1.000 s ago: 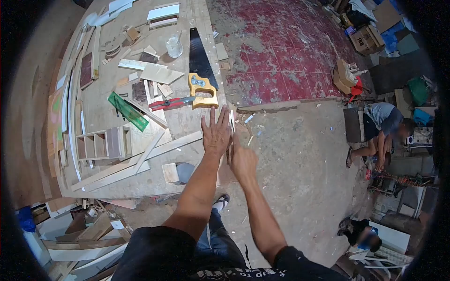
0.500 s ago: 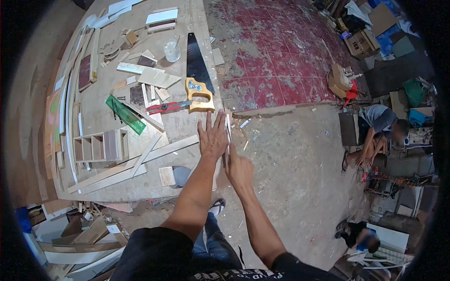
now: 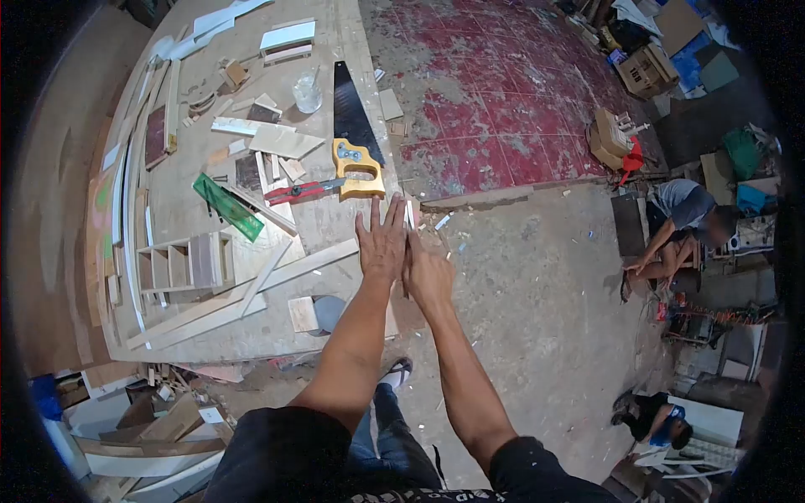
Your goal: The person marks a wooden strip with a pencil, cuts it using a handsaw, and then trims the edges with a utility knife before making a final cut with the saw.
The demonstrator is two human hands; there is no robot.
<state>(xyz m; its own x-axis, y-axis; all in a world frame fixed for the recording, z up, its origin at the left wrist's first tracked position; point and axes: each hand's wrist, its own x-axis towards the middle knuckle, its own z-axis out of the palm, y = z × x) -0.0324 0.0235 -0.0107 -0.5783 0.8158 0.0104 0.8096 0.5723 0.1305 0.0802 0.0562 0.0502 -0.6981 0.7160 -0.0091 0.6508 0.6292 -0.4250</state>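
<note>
My left hand lies flat at the right edge of the workbench, fingers stretched forward and spread. Close beside it, my right hand is closed, its index finger pointing along a narrow strip at the bench edge. Part of a thin, dark object shows under the right hand; its kind is mostly hidden. Just beyond my left fingertips lies a hand saw with a yellow handle. A red-handled tool touches or lies near that handle.
The workbench carries wood offcuts, a green plastic piece, a small compartmented wooden box and a clear jar. Scrap wood is piled at lower left. Two people sit to the right beyond the concrete floor.
My right hand has shifted slightly along the bench edge, while my left hand stays flat. The view has moved a little. The upper seated person has changed arm position.
</note>
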